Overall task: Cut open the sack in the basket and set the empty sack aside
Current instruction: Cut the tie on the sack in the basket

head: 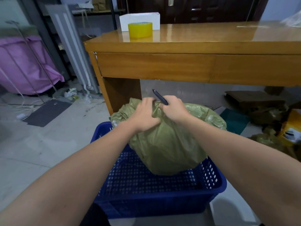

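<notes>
I'm pinching the sack [166, 144] neck with my left hand [145, 115], right hand [173, 110] clamped on what's probably a cutter [160, 97]. I'm slicing away from those fingers, sack staying in the basket [156, 199].

A cluttered workroom around a wooden table.

The glossy wooden table [195, 46] carries a roll of yellow tape [140, 29] near its left end, with a white box [140, 17] just behind the roll. Dark wooden doors [195, 8] stand beyond the table. To the left, a pink fabric cart [24, 66] on a thin metal frame stands near a grey panel [71, 43] leaning upright. A dark mat [47, 112] lies flat on the pale tiled floor [40, 152], with white scraps and cords close by. At the right, flattened cardboard [254, 101] and a yellow box [291, 128] sit on the floor.
</notes>
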